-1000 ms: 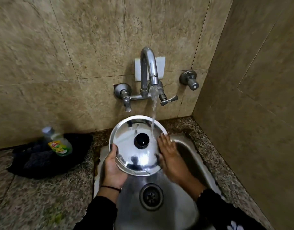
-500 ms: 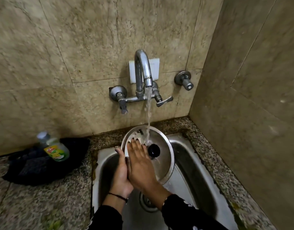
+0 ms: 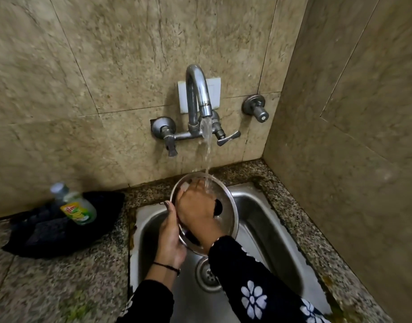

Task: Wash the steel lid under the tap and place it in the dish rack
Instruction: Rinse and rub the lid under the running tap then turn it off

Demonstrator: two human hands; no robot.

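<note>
At the lower left of the frame a speckled granite bench carries a crumpled black cloth, and on that cloth lies a clear bottle of green dish soap, tipped back with its pale cap toward the upper left.

Moving toward the centre, the left hand comes up from the bottom edge, a thin black band at its wrist. Its grip is closed on the left rim of the steel lid: the thumb lies along the near face by the rim, while the fingers go out of sight behind it.

The lid is held over the steel sink, just under the middle of the frame. It is round, so it has no long axis; it is tilted, its top edge toward the wall and its lower edge toward the drain. The face with the black knob is turned up and toward the camera.

The right hand, in a black sleeve with white flowers, lies flat on that face, fingers spread toward the upper rim and palm covering much of the left half; it grasps nothing, only pressing on the metal.

Above, the curved tap on the tiled wall is running, and its stream falls onto the fingertips and the upper part of the lid. At the right, a separate round valve sits on the wall.
</note>
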